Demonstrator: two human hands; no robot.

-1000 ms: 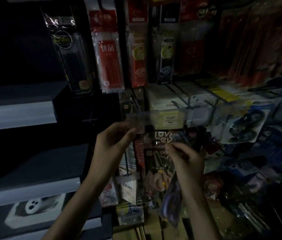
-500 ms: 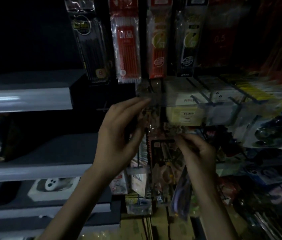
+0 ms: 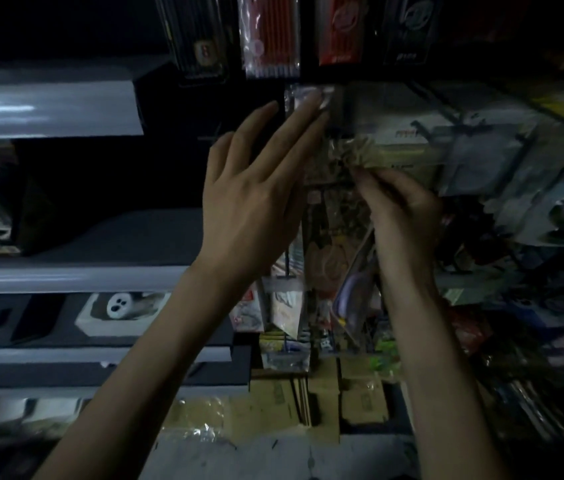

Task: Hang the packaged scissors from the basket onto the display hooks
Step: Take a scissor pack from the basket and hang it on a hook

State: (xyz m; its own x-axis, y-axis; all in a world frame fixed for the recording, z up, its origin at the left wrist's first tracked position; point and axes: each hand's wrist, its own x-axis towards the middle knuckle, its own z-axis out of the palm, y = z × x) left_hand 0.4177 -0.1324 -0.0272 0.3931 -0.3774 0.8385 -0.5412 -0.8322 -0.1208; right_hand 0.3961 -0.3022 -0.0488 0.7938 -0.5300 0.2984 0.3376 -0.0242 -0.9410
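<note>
Purple-handled packaged scissors (image 3: pixel 351 296) are held nearest, dangling at a slant beneath the right hand (image 3: pixel 401 209), by which the crumpled top of the clear wrapper is pinched between thumb and fingertips. Beside it the left hand (image 3: pixel 249 202) is held flat, fingers straight, gripping nothing; its tips are laid against a clear tag strip (image 3: pixel 308 97) at the front of the rack. Hanging is judged under way, not finished: the pack's top is raised to the level of the display hooks (image 3: pixel 424 128), but no hook is seen passing through it, that spot being covered by fingers and lost in dim light. The basket is not in view, so what is left cannot be counted. Just behind, other hung packs (image 3: pixel 325 216) are crowded close and are judged likely to snag the wrapper. Farther back, pen packs (image 3: pixel 270 36) are hung above, grey shelves (image 3: pixel 48 112) are ranged to the left, and cardboard cartons (image 3: pixel 325 400) are stacked on the floor.
</note>
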